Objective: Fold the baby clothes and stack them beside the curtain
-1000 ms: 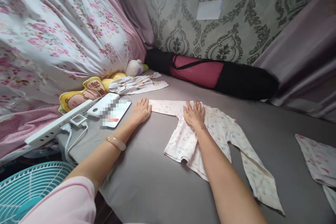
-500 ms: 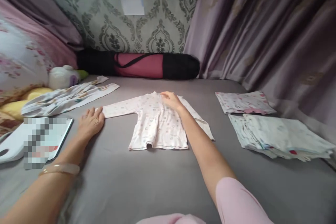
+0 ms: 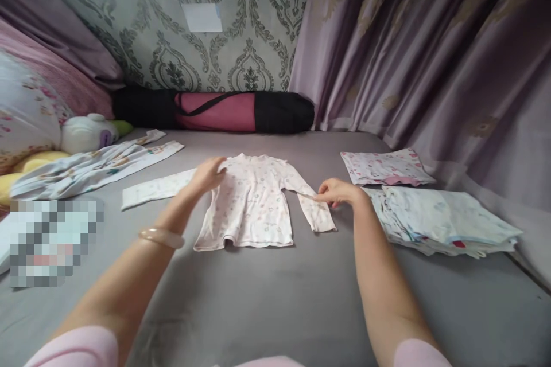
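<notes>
A small white long-sleeved shirt [image 3: 253, 200] with a faint print lies spread on the grey bed sheet, its collar away from me. My left hand [image 3: 209, 175] rests at its left shoulder, thumb and fingers a little apart; the hand hides part of where that sleeve joins. With bent fingers my right hand [image 3: 340, 192] pinches the outer edge of the right sleeve, which angles down toward its cuff. The left sleeve reaches straight out sideways beneath my left forearm.
Folded printed clothes [image 3: 387, 167] and a pile of pale folded clothes [image 3: 456, 218] lie at right. Crumpled patterned pants [image 3: 99, 169], a plush toy [image 3: 88, 133] and a blurred flat object [image 3: 51, 243] are at left. A black-and-pink long bag [image 3: 215, 112] lies along the wall.
My left hand has left the left cuff and moved right to the shoulder. My right hand has gone from the collar to the right sleeve, which now lies flatter. The view has shifted slightly.
</notes>
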`<state>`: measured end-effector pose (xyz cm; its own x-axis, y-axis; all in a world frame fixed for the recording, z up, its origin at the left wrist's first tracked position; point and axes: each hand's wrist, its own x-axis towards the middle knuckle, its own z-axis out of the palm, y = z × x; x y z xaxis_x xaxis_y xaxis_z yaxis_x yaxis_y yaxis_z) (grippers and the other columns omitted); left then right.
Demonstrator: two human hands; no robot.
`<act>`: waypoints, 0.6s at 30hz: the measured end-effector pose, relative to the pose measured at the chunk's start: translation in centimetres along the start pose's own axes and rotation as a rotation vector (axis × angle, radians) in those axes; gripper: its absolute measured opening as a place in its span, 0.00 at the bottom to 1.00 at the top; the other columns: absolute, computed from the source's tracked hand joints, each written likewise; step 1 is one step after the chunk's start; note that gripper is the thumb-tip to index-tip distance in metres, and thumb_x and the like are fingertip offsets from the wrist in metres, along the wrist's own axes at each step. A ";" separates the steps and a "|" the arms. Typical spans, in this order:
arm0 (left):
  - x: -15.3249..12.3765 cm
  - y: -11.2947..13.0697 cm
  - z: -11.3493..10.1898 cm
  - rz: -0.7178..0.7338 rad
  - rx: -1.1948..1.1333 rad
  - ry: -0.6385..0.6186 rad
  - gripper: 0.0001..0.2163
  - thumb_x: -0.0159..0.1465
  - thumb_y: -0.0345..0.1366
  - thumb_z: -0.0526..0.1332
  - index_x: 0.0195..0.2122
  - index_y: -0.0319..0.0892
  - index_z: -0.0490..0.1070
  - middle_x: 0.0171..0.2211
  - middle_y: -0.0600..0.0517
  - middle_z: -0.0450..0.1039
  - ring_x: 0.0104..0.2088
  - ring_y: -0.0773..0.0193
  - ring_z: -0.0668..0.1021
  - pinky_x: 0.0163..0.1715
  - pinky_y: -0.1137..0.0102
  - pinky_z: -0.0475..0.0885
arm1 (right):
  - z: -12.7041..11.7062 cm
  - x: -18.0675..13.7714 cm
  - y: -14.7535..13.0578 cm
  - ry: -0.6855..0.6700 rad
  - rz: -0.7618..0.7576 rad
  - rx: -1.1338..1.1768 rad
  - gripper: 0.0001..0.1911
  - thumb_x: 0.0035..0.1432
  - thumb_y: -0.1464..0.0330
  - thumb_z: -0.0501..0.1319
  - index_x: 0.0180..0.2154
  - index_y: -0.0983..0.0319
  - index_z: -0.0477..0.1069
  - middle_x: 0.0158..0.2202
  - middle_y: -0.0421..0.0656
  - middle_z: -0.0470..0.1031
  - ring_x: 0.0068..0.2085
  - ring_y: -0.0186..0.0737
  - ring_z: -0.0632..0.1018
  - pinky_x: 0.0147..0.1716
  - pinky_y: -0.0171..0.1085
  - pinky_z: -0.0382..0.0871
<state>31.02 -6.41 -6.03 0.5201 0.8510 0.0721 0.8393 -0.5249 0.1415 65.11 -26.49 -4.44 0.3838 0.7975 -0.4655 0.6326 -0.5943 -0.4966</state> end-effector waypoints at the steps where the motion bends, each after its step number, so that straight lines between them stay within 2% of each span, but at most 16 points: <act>1: 1.0 2.3 0.7 0.102 -0.104 0.001 0.21 0.67 0.36 0.51 0.61 0.39 0.65 0.59 0.43 0.70 0.58 0.55 0.73 0.59 0.65 0.66 | 0.2 0.0 -0.2 -0.021 0.005 -0.033 0.16 0.45 0.65 0.75 0.32 0.65 0.74 0.24 0.39 0.74 0.24 0.31 0.74 0.23 0.28 0.68; 4: 3.4 8.3 3.1 0.399 -0.345 -0.010 0.20 0.66 0.33 0.50 0.58 0.39 0.69 0.57 0.43 0.72 0.55 0.55 0.75 0.58 0.61 0.68 | 0.7 0.1 -0.6 -0.042 0.003 -0.125 0.16 0.45 0.68 0.73 0.36 0.64 0.72 0.24 0.37 0.73 0.22 0.32 0.74 0.22 0.30 0.66; 6: 4.6 11.2 4.6 0.480 -0.385 -0.003 0.21 0.64 0.29 0.50 0.57 0.37 0.70 0.56 0.42 0.73 0.56 0.56 0.75 0.59 0.61 0.68 | 0.7 0.0 -0.6 -0.052 -0.017 -0.134 0.15 0.47 0.70 0.71 0.38 0.63 0.72 0.27 0.38 0.75 0.24 0.33 0.75 0.23 0.30 0.66; 8: 5.4 12.9 6.0 0.497 -0.391 0.012 0.21 0.64 0.28 0.50 0.57 0.39 0.70 0.57 0.43 0.72 0.57 0.57 0.74 0.60 0.62 0.68 | 0.4 -0.6 -0.7 -0.013 -0.040 -0.151 0.14 0.49 0.71 0.68 0.39 0.62 0.72 0.33 0.40 0.77 0.28 0.34 0.77 0.26 0.31 0.67; 9: 5.6 13.3 6.6 0.492 -0.388 0.021 0.22 0.64 0.28 0.49 0.58 0.40 0.69 0.58 0.43 0.72 0.59 0.57 0.73 0.60 0.62 0.67 | 0.1 -1.0 -0.8 0.047 -0.048 -0.182 0.12 0.51 0.71 0.67 0.40 0.60 0.72 0.37 0.41 0.77 0.31 0.36 0.78 0.28 0.32 0.67; 11: 5.6 13.6 7.7 0.476 -0.379 0.034 0.21 0.66 0.30 0.49 0.60 0.39 0.67 0.60 0.42 0.69 0.61 0.56 0.70 0.63 0.61 0.64 | -0.5 -2.2 -1.3 0.250 -0.077 -0.289 0.10 0.55 0.72 0.62 0.41 0.58 0.72 0.43 0.44 0.77 0.40 0.40 0.78 0.34 0.33 0.68; 13: 5.3 13.6 8.4 0.459 -0.357 0.041 0.22 0.69 0.33 0.47 0.62 0.36 0.64 0.63 0.39 0.65 0.64 0.55 0.67 0.65 0.60 0.59 | -0.9 -3.4 -2.2 0.468 -0.126 -0.392 0.14 0.58 0.76 0.55 0.45 0.57 0.72 0.47 0.46 0.75 0.47 0.43 0.77 0.40 0.35 0.67; 15: 4.9 13.6 8.7 0.445 -0.302 0.033 0.23 0.71 0.37 0.46 0.64 0.33 0.61 0.65 0.38 0.62 0.67 0.53 0.62 0.67 0.58 0.55 | -1.1 -4.3 -3.0 0.558 -0.180 -0.452 0.21 0.58 0.79 0.52 0.48 0.57 0.71 0.50 0.47 0.74 0.51 0.43 0.75 0.44 0.36 0.66; 16: 4.7 13.7 8.7 0.437 -0.266 0.023 0.24 0.71 0.38 0.46 0.65 0.32 0.60 0.66 0.37 0.60 0.68 0.52 0.61 0.68 0.58 0.53 | -1.1 -4.6 -3.3 0.514 -0.185 -0.468 0.22 0.57 0.80 0.52 0.49 0.57 0.72 0.51 0.47 0.74 0.51 0.43 0.75 0.43 0.35 0.66; 18: 4.4 13.9 8.6 0.422 -0.195 0.000 0.25 0.72 0.41 0.44 0.66 0.32 0.58 0.68 0.39 0.57 0.69 0.51 0.58 0.68 0.57 0.52 | -1.0 -4.7 -3.5 0.248 -0.139 -0.469 0.21 0.54 0.80 0.56 0.45 0.56 0.75 0.48 0.45 0.76 0.46 0.42 0.77 0.39 0.34 0.66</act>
<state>46.30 -10.08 -12.28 0.8096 0.5638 0.1631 0.5090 -0.8128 0.2833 61.79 -28.05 0.18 0.3861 0.8995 -0.2043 0.8990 -0.4166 -0.1352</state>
